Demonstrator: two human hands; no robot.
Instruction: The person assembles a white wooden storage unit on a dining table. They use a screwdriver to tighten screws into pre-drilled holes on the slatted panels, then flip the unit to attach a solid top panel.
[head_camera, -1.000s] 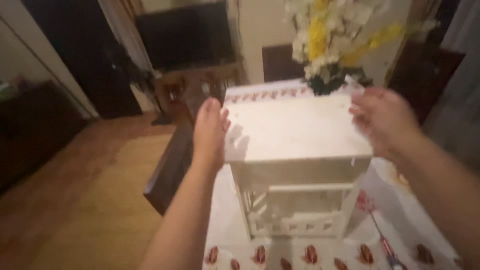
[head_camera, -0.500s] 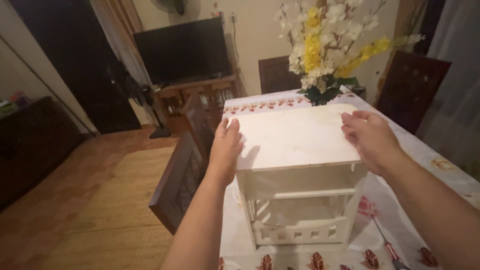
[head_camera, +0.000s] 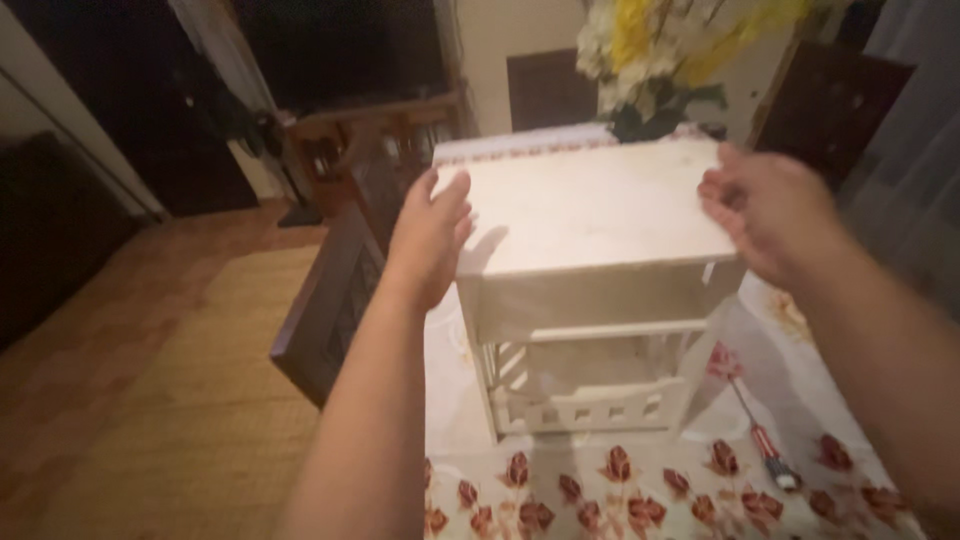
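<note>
A white wooden shelf unit (head_camera: 590, 210) with a flat top and an open front stands on the table. My left hand (head_camera: 430, 235) is at its left edge, fingers spread and pointing up, and throws a shadow on the top. My right hand (head_camera: 770, 215) lies over the top's right edge with its fingers loosely curled. Blur hides whether it grips the edge.
The tablecloth (head_camera: 620, 490) is white with red flowers. A red-handled screwdriver (head_camera: 765, 440) lies right of the unit. Yellow and white flowers (head_camera: 650, 50) stand behind it. A dark chair (head_camera: 330, 300) sits at the table's left side. Wooden floor (head_camera: 150, 380) spreads to the left.
Both hands have slid from flat on the unit's top outward to its left and right edges. The view has moved closer.
</note>
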